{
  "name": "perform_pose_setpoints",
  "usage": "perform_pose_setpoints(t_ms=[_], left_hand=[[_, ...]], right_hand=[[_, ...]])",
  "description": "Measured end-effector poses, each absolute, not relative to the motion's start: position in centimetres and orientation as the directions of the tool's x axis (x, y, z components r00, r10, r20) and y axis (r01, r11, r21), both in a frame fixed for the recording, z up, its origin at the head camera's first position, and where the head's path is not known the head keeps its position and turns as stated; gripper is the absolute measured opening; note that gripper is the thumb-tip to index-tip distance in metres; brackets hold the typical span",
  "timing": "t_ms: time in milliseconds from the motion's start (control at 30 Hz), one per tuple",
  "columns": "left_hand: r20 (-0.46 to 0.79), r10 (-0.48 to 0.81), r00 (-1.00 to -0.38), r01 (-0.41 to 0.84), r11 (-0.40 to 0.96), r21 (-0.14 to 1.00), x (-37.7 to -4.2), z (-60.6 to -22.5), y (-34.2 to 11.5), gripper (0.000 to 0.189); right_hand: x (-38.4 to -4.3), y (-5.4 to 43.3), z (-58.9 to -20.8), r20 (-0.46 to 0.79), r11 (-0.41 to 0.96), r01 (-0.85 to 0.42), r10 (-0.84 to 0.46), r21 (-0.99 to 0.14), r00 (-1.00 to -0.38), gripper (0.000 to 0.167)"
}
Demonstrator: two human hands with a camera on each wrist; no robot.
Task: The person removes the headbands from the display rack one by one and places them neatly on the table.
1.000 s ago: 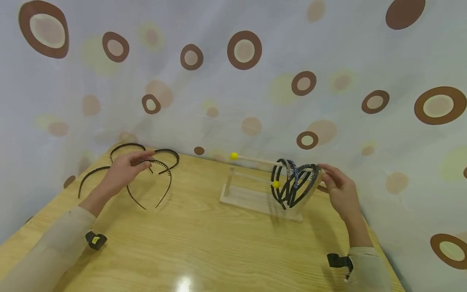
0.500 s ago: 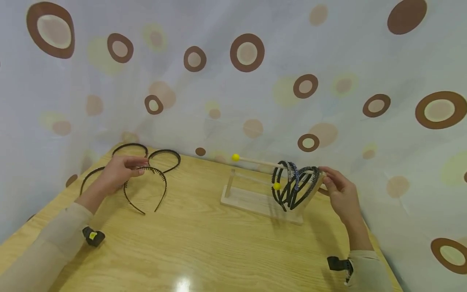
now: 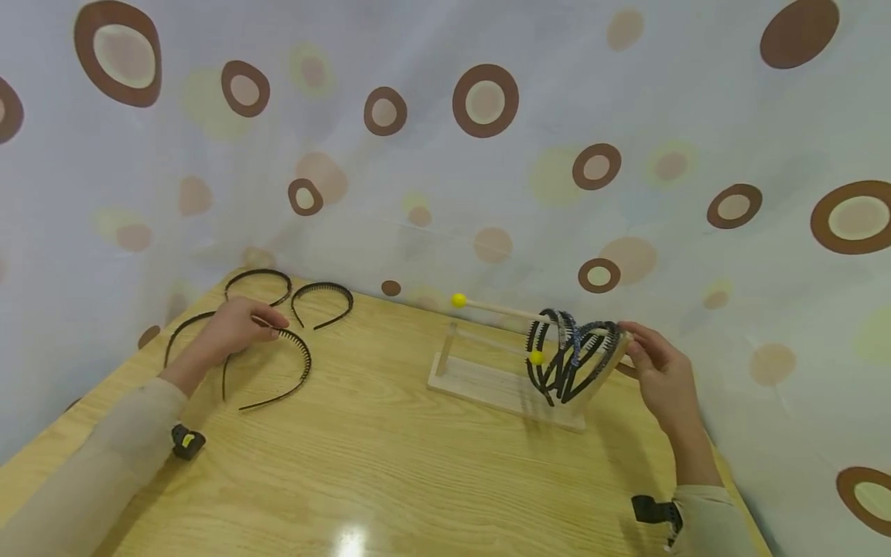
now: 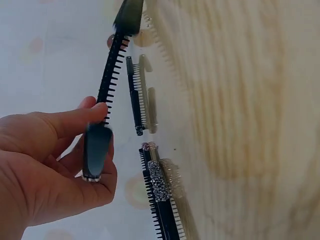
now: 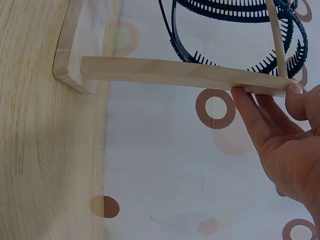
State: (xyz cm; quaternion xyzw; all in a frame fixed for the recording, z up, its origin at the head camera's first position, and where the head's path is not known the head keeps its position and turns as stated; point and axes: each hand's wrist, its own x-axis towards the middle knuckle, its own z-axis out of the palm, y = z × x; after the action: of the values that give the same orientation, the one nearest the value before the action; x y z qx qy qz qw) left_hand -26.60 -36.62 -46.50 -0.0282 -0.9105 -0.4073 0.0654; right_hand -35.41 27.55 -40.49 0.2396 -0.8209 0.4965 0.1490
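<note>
My left hand [image 3: 240, 329] grips a black toothed headband [image 3: 306, 360] above the left part of the table. In the left wrist view, thumb and fingers pinch that headband near one broad, flat part. At the right, my right hand [image 3: 661, 379] holds the top of the upright post [image 5: 165, 70] of a wooden headband stand [image 3: 480, 383]. Thumb and fingertips meet at the post's end in the right wrist view. Several black headbands [image 3: 574, 352], some with glittery trim, hang on the stand's rods near this hand.
Loose headbands lie at the table's back left: one [image 3: 322, 286] right of my left hand, one [image 3: 257, 272] behind it, another [image 3: 184, 329] partly hidden by it. Yellow balls [image 3: 459, 300] cap the rods. A patterned sheet [image 3: 418, 170] rises behind the wooden table [image 3: 390, 480].
My left hand has turned the gripped headband, so its ends now point left and toward me. The view has shifted slightly. My right hand stays at the post.
</note>
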Motion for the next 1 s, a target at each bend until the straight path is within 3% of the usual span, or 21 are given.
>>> perform_pose_setpoints(t_ms=[1000], left_hand=[[0.096,0.119,-0.988,0.153,0.712,0.685,-28.5,-47.2,-37.2,0.038]], right_hand=[[-35.5,27.6,-40.5,0.501,0.373,-0.561,-0.252,-0.739,-0.828,0.039]])
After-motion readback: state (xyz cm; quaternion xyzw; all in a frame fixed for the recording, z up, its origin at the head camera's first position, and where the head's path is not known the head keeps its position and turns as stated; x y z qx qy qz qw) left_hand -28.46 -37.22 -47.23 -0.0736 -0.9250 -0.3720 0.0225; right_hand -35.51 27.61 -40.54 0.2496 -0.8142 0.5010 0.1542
